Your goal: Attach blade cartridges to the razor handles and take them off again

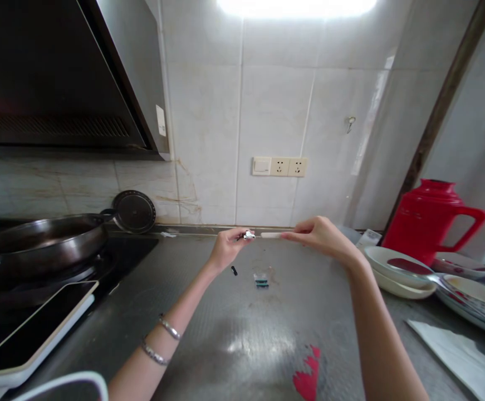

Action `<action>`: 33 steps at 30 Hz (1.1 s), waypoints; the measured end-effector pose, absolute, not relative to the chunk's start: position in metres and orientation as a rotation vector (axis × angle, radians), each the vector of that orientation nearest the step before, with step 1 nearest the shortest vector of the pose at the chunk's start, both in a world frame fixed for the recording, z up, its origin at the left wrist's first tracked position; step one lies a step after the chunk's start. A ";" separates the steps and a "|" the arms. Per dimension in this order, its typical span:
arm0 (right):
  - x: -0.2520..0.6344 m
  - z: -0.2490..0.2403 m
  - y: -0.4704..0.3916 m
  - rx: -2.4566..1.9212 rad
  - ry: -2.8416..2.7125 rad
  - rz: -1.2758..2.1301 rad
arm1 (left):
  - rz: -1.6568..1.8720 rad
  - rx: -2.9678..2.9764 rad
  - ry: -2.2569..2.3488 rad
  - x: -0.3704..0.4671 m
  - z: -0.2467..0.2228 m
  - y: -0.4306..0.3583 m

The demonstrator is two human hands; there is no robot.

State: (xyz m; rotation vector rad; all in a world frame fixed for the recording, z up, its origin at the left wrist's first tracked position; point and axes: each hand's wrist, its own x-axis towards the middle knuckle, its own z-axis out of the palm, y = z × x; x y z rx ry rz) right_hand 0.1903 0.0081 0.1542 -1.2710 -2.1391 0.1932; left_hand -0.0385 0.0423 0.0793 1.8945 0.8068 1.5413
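My left hand point(225, 248), with two silver bangles on its forearm, pinches a small shiny silver-and-dark object point(248, 235) above the back of the counter. Its exact kind is too small to make out. My right hand point(315, 234) holds a thin, flat whitish stick point(270, 235) between thumb and fingers. The stick's free end points left at the silver object, with a narrow gap between them. Below the hands, a small black piece point(234, 270) lies on the metal counter point(209, 334). Beside it is a small clear packet with dark and teal strips point(261, 283).
A pan point(42, 239) stands on the black stove at left, near a tablet-like device point(37, 328). Bowls point(401, 284) and a red thermos jug point(426, 223) crowd the right. A white paper point(459, 356) and a red patch point(308, 379) are nearer.
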 end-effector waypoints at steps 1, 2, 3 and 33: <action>0.194 0.155 0.008 -1.287 -2.123 0.182 | 1.547 1.893 0.810 -0.039 0.079 0.043; 0.195 0.156 0.007 -1.292 -2.117 0.186 | 1.546 1.901 0.819 -0.039 0.078 0.044; 0.193 0.156 0.005 -1.282 -2.123 0.204 | 1.540 1.919 0.830 -0.039 0.078 0.043; 0.193 0.162 -0.002 -1.033 -1.990 0.440 | 1.551 1.771 0.788 -0.039 0.074 0.048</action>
